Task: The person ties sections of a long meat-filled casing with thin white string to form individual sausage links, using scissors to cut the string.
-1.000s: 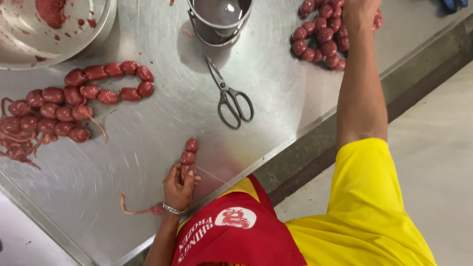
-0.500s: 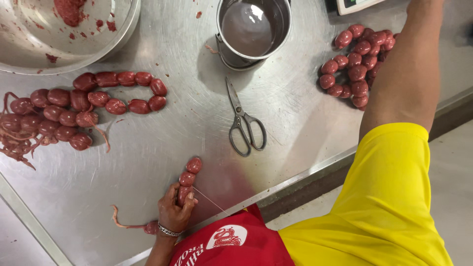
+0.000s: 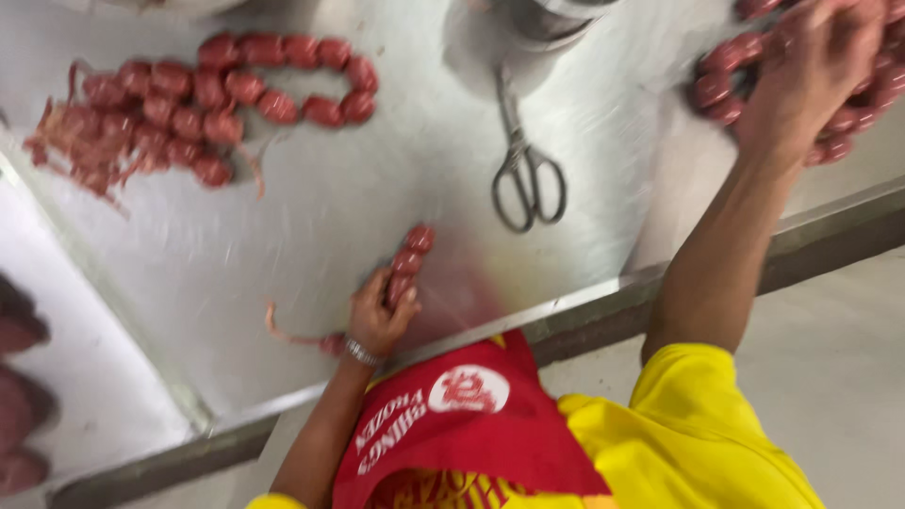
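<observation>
Scene: head cam looks down on a steel tabletop where sausage links are being handled; frame is motion-blurred.
Left hand: near edge of tabletop, fingers curled around the near end of a short sausage string; a wrist bracelet shows.
Short string axis: runs from the left hand up and to the right, far end pointing toward the scissors; a thin casing tail trails off left of the hand.
Right hand: arm stretched to far right, hand resting on a pile of links; grip too blurred, cannot tell if clenched or loose.
Key relation: short string lies at the left hand, well apart from the right hand; scissors sit between the two hands, handles near, blades far.
Far left: big coiled chain of links, w/ ragged casing ends at its left side.
Far centre: metal pot, just beyond the scissor tips.
Foreground: red apron over yellow shirt.
</observation>
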